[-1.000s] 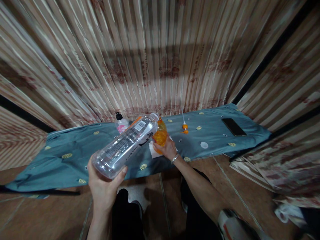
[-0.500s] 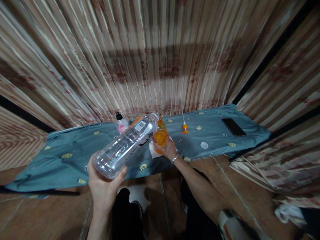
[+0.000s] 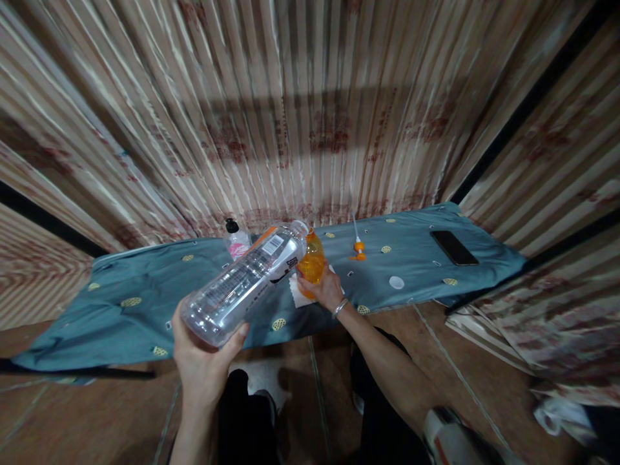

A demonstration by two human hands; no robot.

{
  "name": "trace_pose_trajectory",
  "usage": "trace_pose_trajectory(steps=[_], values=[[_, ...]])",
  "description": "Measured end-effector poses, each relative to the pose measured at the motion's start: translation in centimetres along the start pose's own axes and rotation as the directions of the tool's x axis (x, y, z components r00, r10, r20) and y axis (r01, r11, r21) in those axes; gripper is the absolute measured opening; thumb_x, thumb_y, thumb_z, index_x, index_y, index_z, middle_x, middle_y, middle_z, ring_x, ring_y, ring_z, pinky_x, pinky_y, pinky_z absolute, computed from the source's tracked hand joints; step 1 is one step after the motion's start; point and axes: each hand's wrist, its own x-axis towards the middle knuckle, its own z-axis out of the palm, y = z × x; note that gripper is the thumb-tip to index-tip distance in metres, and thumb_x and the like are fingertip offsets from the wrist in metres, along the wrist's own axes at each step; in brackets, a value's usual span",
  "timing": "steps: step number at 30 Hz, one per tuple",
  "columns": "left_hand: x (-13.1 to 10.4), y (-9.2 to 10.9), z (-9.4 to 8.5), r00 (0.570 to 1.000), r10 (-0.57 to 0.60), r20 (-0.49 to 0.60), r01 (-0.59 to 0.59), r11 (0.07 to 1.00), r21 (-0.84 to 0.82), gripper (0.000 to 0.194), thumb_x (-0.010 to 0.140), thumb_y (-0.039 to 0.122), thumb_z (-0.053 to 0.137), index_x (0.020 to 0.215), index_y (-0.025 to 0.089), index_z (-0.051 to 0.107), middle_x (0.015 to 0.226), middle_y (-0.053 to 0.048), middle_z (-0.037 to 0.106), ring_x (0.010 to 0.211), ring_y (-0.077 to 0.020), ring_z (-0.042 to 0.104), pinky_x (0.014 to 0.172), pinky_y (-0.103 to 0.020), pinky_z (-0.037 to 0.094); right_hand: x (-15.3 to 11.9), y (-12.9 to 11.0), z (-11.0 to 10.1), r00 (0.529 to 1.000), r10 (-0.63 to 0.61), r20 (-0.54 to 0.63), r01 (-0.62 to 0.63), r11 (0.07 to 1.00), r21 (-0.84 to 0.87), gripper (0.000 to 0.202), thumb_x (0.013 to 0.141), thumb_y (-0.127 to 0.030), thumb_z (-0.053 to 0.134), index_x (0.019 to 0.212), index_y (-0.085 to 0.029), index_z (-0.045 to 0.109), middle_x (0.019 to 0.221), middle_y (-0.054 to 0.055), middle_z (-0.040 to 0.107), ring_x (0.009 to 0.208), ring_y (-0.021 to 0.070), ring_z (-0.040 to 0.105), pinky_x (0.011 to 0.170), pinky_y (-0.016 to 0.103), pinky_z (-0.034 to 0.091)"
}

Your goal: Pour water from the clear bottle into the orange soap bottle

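Presently, the person's left hand (image 3: 203,361) is clamped around the base of a clear bottle (image 3: 242,287), with the thumb along the near side. The clear bottle is tilted, base low and toward the person; its open mouth is level with the neck of an orange bottle (image 3: 312,259). Contact between the two necks cannot be confirmed. The right hand (image 3: 325,289), a bracelet (image 3: 340,309) at its wrist, grips the lower part of the orange bottle, above a white paper (image 3: 299,296) on the cloth-covered counter (image 3: 116,323). Behind the clear bottle stands a black-capped bottle (image 3: 238,247). To the right of the orange bottle, in order, lie an orange pump head (image 3: 358,248) with its tube pointing toward the curtain (image 3: 314,129), a whitish disc (image 3: 396,283) and a black phone (image 3: 454,248).
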Motion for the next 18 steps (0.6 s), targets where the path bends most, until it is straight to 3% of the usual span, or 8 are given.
trace_pose_trajectory(steps=[10, 16, 18], values=[[-0.2, 0.1, 0.2, 0.998, 0.059, -0.009, -0.059, 0.998, 0.010, 0.093, 0.049, 0.050, 0.096, 0.129, 0.019, 0.062, 0.128, -0.015, 0.067, 0.118, -0.0341, 0.068, 0.107, -0.053, 0.057, -0.1, 0.4, 0.1, 0.999, 0.044, 0.012, -0.044, 0.999, 0.022, 0.067, 0.077, -0.044, 0.086, 0.135, -0.022, 0.060, 0.120, 0.011, 0.082, 0.112, 0.0341, 0.080, 0.099, 0.051, 0.065], [-0.3, 0.4, 0.1, 0.999, 0.033, -0.007, -0.033, 0.999, 0.011, 0.095, 0.048, 0.049, 0.096, 0.130, 0.015, 0.061, 0.128, -0.018, 0.067, 0.116, -0.0358, 0.069, 0.104, -0.054, 0.059, 0.2, 1.3, 0.6, 0.995, -0.069, -0.076, 0.072, 0.996, 0.042, 0.072, 0.074, -0.046, 0.087, 0.136, -0.021, 0.060, 0.137, 0.016, 0.074, 0.130, 0.0352, 0.071, 0.113, 0.054, 0.058], [-0.3, 0.4, 0.1, 1.000, 0.028, -0.010, -0.028, 0.999, 0.014, 0.096, 0.047, 0.049, 0.096, 0.130, 0.015, 0.061, 0.129, -0.018, 0.067, 0.117, -0.0360, 0.069, 0.105, -0.054, 0.058, 0.3, 1.4, 0.8, 0.995, -0.072, -0.067, 0.076, 0.995, 0.064, 0.073, 0.074, -0.046, 0.087, 0.137, -0.020, 0.060, 0.134, 0.016, 0.075, 0.127, 0.0355, 0.073, 0.112, 0.054, 0.059]])
